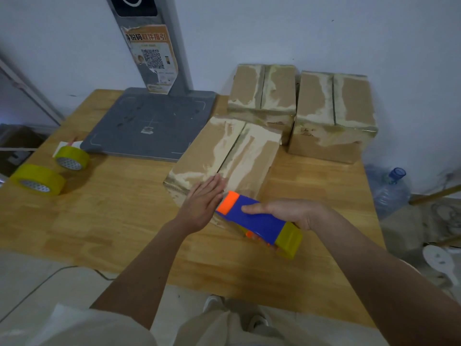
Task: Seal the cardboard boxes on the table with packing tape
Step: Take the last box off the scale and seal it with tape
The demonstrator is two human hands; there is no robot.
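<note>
I have the nearest cardboard box (224, 156) lying on the worktop (124, 221) straight ahead, turned so that its long axis and its centre seam run from the near edge away and to the right, toward the two other boxes (299, 106) that stand against the wall. That seam is what the next move turns on, as I read it.

My left hand (203, 204) lies flat and spread, fingers together and straight, pressing on the near end of the box top just left of where the seam begins; it grips nothing. My right hand (289, 212) is closed around the blue body of the tape dispenser (257, 222), index finger laid along its top. The dispenser's orange front edge points at the near end of the box, just beside the left hand's fingertips (whether it already touches the cardboard I cannot tell, since the hand and the tool cover that spot).

So the seam lies ahead of and beyond the dispenser, and the right hand is the one in line with it. I judge the pull should go away from me along the seam, with the left hand holding the box down.

Two spare tape rolls (50, 171) sit well apart at the worktop's left, and a grey scale platform (149, 123) lies behind, touching the box's left side or very nearly.
</note>
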